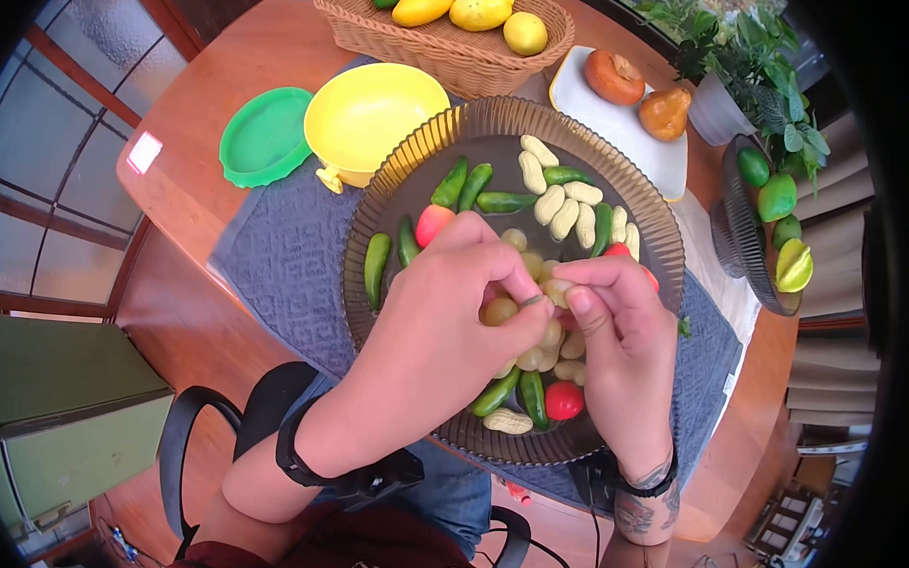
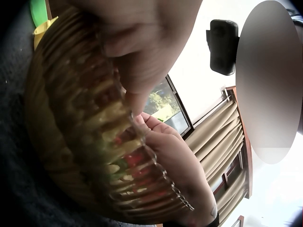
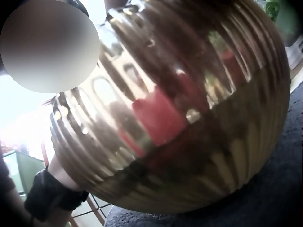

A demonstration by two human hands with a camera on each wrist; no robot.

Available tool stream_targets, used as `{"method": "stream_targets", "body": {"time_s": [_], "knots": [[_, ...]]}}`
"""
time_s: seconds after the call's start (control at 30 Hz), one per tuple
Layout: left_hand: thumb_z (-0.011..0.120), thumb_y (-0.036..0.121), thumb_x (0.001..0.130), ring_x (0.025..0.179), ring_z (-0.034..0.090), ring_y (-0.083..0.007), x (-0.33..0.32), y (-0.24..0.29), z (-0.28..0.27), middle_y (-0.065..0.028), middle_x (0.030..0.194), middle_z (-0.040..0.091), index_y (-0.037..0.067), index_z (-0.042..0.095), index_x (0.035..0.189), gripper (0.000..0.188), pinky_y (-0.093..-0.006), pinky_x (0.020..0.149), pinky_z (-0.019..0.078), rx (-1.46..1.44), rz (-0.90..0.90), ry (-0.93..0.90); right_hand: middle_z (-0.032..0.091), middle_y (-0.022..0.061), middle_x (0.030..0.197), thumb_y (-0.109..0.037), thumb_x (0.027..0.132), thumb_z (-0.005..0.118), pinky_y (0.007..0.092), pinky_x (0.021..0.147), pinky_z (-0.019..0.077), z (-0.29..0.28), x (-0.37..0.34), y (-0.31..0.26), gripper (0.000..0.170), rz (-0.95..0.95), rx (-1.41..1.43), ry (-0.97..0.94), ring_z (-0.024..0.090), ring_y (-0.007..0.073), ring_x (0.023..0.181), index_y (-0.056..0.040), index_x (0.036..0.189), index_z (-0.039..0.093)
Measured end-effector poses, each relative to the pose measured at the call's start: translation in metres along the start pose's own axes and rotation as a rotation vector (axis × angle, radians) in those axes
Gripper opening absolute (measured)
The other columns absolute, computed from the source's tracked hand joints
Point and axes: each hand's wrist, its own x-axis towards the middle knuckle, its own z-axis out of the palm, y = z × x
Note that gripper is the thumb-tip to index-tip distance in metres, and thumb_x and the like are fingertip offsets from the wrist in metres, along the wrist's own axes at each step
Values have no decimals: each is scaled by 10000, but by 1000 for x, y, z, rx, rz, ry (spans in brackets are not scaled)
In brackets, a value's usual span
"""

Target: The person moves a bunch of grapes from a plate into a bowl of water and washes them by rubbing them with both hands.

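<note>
Over a ribbed brown glass bowl point(image 1: 639, 187), both hands meet at a bunch of pale green grapes point(image 1: 529, 359). The left hand point(image 1: 450, 309), also in the left wrist view point(image 2: 147, 47), pinches at the bunch's stem between thumb and forefinger. Close against it, the right hand point(image 1: 627, 343) pinches a single grape point(image 1: 555, 291) with thumb and forefinger. Around the grapes in the bowl lie green peppers point(image 1: 507, 201), peanuts point(image 1: 564, 220) and red round pieces point(image 1: 565, 400). In the right wrist view the bowl's ribbed wall point(image 3: 213, 156) hides the grapes.
Beyond the bowl are a green lid point(image 1: 265, 136), a yellow bowl point(image 1: 377, 121) and a wicker basket point(image 1: 416, 47) of yellow fruit. At the right stand a white plate point(image 1: 625, 143), a potted plant point(image 1: 768, 93) and a dark fruit dish point(image 1: 738, 239). A blue cloth point(image 1: 283, 260) lies underneath.
</note>
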Motion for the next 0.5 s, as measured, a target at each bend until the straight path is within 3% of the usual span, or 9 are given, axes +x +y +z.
{"method": "stream_targets", "body": {"time_s": [0.5], "knots": [[747,98,821,749,462,-77,0,-1,-3,1,882,504,23,651,835,122,-230,641,375,-36,-52,-25,709,93,833,-14,952,635,275,659,534,-1,-5,-7,95,-122,-190,6,692,162,700,-46,1035,670]]}}
